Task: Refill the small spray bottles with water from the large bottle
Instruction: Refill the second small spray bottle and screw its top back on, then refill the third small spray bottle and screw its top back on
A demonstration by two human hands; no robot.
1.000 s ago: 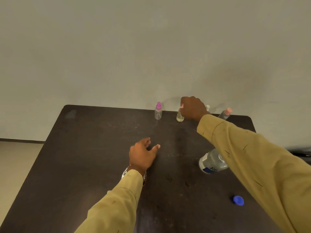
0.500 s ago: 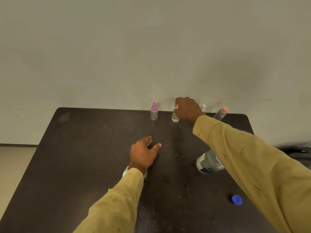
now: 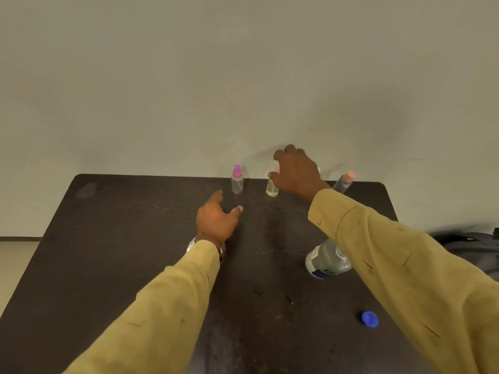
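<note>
Three small spray bottles stand along the far edge of the dark table: a purple-capped clear one, a yellowish one and a peach-capped one behind my right sleeve. My right hand hovers over the yellowish bottle, fingers loosely spread, thumb close to its top. My left hand is open just in front of the purple-capped bottle, not touching it. The large clear water bottle stands at the right, partly hidden by my right forearm. Its blue cap lies loose nearer to me.
A plain wall rises right behind the table's far edge. Pale floor shows at the left. A dark blurred object sits beyond the table's right edge. A small white thing peeks out behind my right hand.
My left hand has slid forward toward the purple-capped bottle. My right hand has eased up and away from the yellowish bottle, its fingers loosening.
</note>
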